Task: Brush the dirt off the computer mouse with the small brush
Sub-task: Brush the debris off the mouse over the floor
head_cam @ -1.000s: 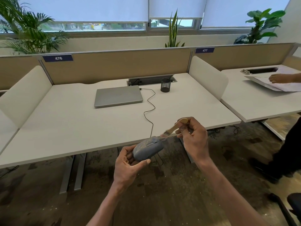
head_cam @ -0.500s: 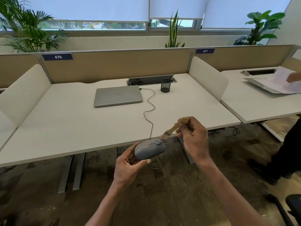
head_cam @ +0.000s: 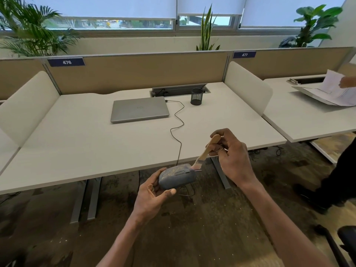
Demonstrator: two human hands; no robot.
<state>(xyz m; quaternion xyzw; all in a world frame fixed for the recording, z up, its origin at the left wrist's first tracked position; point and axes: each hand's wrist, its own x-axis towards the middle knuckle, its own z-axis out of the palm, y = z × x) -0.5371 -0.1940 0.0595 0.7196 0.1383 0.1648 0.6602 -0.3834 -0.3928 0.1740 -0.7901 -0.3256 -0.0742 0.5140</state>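
**Colours and patterns at the desk**

The mouse (head_cam: 176, 177) is blue-grey, with pale yellowish specks spread over its top. The brush (head_cam: 205, 153) has a light wooden handle, a grey metal band and pale pinkish bristles. The desk (head_cam: 77, 143) is white, and the side screens (head_cam: 25, 106) are white too. The back panel (head_cam: 138, 72) is tan, with a dark blue label (head_cam: 66, 62) that carries white digits, 476. The laptop (head_cam: 139, 109) is silver-grey. Its cable (head_cam: 177, 128) is black. The pen cup (head_cam: 196, 96) is black mesh. The floor (head_cam: 192, 224) is dark brown with mottled patches. The plants (head_cam: 32, 29) are green. The blinds (head_cam: 107, 6) are pale blue-white.
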